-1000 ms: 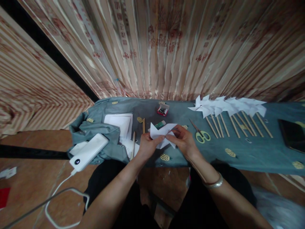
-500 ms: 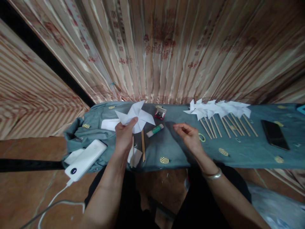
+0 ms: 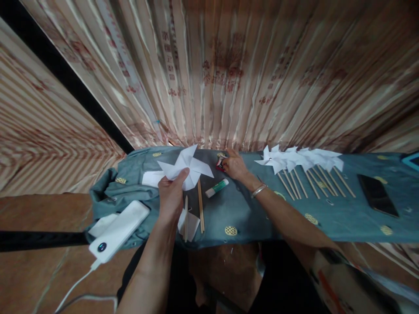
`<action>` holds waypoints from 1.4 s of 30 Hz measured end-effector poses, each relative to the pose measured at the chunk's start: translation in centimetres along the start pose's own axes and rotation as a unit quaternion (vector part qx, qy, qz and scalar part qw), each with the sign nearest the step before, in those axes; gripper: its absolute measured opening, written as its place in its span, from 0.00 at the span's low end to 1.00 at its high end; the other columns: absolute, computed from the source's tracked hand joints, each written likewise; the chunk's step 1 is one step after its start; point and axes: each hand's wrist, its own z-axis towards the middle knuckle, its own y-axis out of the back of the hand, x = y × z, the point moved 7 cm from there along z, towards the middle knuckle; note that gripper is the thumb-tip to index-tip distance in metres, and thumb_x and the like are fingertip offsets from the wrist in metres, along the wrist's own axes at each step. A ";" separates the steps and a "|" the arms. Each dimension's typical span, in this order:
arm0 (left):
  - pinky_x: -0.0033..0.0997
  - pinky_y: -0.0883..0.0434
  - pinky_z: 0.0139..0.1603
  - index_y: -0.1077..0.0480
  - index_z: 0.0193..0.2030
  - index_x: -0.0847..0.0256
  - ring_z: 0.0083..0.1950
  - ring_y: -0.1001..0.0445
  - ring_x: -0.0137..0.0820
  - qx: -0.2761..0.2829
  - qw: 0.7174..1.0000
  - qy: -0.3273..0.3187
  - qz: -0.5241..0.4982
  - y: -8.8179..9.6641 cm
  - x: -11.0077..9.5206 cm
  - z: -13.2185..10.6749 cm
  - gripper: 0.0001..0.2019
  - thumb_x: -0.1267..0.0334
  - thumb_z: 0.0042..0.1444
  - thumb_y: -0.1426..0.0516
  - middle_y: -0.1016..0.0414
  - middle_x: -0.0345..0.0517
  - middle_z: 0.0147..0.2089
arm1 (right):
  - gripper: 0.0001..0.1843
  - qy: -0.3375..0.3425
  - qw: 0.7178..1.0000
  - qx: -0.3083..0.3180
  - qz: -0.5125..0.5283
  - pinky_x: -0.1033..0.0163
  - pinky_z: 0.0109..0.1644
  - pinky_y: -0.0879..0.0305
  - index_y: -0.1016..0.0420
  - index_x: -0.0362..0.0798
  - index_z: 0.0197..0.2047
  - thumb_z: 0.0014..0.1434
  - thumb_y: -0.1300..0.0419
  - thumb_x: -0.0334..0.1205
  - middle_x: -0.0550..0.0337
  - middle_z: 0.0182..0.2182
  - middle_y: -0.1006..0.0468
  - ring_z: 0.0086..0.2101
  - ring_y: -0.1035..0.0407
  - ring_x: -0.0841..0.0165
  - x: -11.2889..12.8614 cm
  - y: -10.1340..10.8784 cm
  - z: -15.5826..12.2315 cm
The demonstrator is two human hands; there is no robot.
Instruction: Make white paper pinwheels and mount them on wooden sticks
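Left hand (image 3: 170, 194) pinches the paper pinwheel (image 3: 186, 168) at its lower edge, thumb on the front. It holds the pinwheel raised over the left-centre of the table, just beside the white paper sheets (image 3: 152, 178). Right hand (image 3: 234, 165) is stretched to the far edge with curled fingertips at the small red box (image 3: 220, 163). I can't tell from my feed whether they grip the box or only touch it. I see a silver bracelet (image 3: 258, 190) at that wrist. The rest as I read it, big to small: a striped curtain (image 3: 229, 74) fills the back. A teal cloth (image 3: 262, 218) covers the table. A row of finished pinwheels (image 3: 301, 158) on wooden sticks lies overlapping, to the right of the right hand. A white power bank (image 3: 119, 230) sits at the near left edge on bunched cloth, with a white cable (image 3: 73, 283) hanging from it. A black phone (image 3: 376, 188) lies flat at the right, well apart from both hands. Two loose wooden sticks (image 3: 200, 205) lie just right of the left hand, the nearer one across a paper scrap (image 3: 191, 222). A glue stick (image 3: 216, 188) with a green label lies tilted between the hands, near the red box but not touching it.
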 end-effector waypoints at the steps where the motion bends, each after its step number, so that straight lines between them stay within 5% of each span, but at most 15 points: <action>1: 0.33 0.26 0.39 0.23 0.32 0.66 0.32 0.21 0.34 0.000 1.000 0.003 0.002 0.1 0.1 0.1 0.15 0.63 0.36 0.30 0.19 0.46 0.31 | 0.11 0.007 1.000 0.008 -0.004 0.48 0.62 0.45 0.18 0.42 0.36 0.56 0.43 0.31 0.43 0.61 0.37 0.62 0.47 0.51 0.0 -0.3 0.3; 14: 0.32 0.27 0.38 0.22 0.32 0.65 0.33 0.21 0.34 0.010 1.000 0.013 0.010 -0.2 0.2 -0.1 0.14 0.62 0.36 0.30 0.19 0.46 0.31 | 0.11 0.059 0.998 0.011 -0.002 0.53 0.59 0.41 0.19 0.43 0.32 0.57 0.45 0.31 0.45 0.49 0.27 0.54 0.38 0.58 0.1 -1.3 1.1; 23: 0.31 0.27 0.38 0.22 0.33 0.65 0.33 0.21 0.33 0.012 1.000 0.008 0.026 0.0 0.4 -0.1 0.14 0.62 0.37 0.31 0.18 0.46 0.32 | 0.13 0.081 0.997 -0.006 0.003 0.52 0.61 0.43 0.21 0.38 0.37 0.58 0.48 0.29 0.39 0.56 0.32 0.60 0.46 0.55 0.5 -1.2 0.5; 35: 0.32 0.27 0.38 0.22 0.32 0.65 0.31 0.21 0.34 0.012 0.999 0.010 0.034 -0.1 0.4 -0.2 0.14 0.61 0.37 0.31 0.19 0.46 0.31 | 0.12 0.091 0.996 -0.007 0.021 0.54 0.59 0.41 0.19 0.44 0.33 0.56 0.46 0.29 0.47 0.46 0.27 0.53 0.37 0.59 0.3 -1.3 1.2; 42: 0.30 0.27 0.37 0.22 0.31 0.65 0.32 0.21 0.34 0.019 0.999 0.012 0.030 -0.2 0.5 -0.2 0.13 0.62 0.38 0.31 0.19 0.46 0.30 | 0.14 0.078 0.997 -0.016 -0.002 0.49 0.61 0.43 0.21 0.40 0.37 0.58 0.48 0.28 0.41 0.56 0.31 0.60 0.45 0.53 0.6 -0.9 0.4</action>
